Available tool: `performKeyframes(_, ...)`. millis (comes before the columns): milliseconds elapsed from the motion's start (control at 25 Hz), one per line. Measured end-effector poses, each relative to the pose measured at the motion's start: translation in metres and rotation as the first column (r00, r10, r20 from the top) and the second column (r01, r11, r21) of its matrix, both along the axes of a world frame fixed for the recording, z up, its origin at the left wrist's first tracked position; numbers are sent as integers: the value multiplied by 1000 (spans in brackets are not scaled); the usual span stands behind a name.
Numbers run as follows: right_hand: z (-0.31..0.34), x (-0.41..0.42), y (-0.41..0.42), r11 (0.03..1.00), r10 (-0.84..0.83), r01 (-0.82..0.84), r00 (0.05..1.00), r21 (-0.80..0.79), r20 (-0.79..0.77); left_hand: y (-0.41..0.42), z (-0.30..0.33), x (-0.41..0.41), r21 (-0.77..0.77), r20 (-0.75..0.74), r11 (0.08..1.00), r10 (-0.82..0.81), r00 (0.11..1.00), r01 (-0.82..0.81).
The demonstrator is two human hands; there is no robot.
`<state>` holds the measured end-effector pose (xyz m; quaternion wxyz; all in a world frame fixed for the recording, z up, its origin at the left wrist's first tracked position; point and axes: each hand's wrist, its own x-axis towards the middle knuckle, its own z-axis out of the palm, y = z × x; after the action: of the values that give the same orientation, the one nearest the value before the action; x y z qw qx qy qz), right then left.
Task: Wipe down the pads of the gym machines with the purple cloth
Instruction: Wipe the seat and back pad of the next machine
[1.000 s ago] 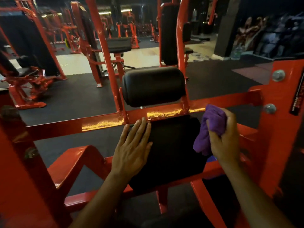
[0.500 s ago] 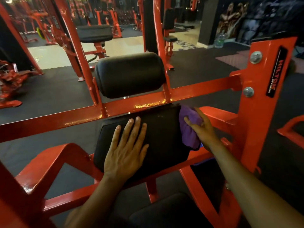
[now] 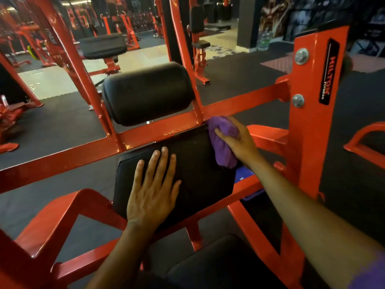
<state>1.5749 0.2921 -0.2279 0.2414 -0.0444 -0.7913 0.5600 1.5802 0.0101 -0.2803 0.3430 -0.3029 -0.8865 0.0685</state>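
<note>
A flat black pad [image 3: 195, 172] sits in the middle of a red machine frame [image 3: 62, 159], with a black roller pad [image 3: 148, 92] above it behind the crossbar. My left hand [image 3: 153, 190] lies flat on the flat pad's left half, fingers straight. My right hand [image 3: 239, 140] grips the bunched purple cloth [image 3: 221, 142] and presses it against the pad's upper right edge, just under the red crossbar.
A red upright post [image 3: 314, 113] with bolts and a brand label stands right of my right arm. A black seat [image 3: 218, 265] lies near the bottom of the view. More red machines and another black pad [image 3: 103, 45] stand behind on dark flooring.
My right hand brought the cloth from in front of the frame onto the flat pad's right edge, then up toward the crossbar. My left hand stayed flat on the pad. The view tilted down.
</note>
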Motion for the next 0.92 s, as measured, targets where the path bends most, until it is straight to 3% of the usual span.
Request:
performKeyframes(120, -59, 38, 17, 946, -158, 195, 975, -260, 155, 0, 0, 0, 9, -6, 1000, -5, 1000, 5)
performKeyframes(200, -92, 58, 23, 809, -195, 288, 954, -512, 228, 1, -2, -1, 23, -24, 1000, -4, 1000, 4)
performKeyframes(280, -108, 47, 18, 649, -165, 252, 968, -718, 190, 3, -4, -2, 39, -33, 999, 12, 999, -11)
performKeyframes(320, -108, 38, 13, 616, -153, 217, 976, -758, 155, 4, -6, -1, 46, -32, 999, 24, 999, -23)
performKeyframes(480, -122, 39, -17, 654, -200, 339, 940, -677, 277, 9, -13, 5, 71, 6, 997, 40, 999, -40)
performKeyframes(560, -142, 78, -46, 649, -134, 356, 923, -672, 361, 8, -14, 7, 79, 18, 996, 42, 999, -43)
performKeyframes(720, -137, 61, -39, 679, -335, 395, 917, -619, 217, 8, -13, 5, 82, -2, 996, 45, 999, -44)
performKeyframes(840, -119, 29, -16, 661, -373, 384, 914, -644, 163, 7, -16, 4, 78, -3, 996, 35, 999, -35)
performKeyframes(920, -134, 43, -25, 718, -368, 404, 911, -566, 184, 6, -18, 5, 78, -11, 996, 38, 999, -37)
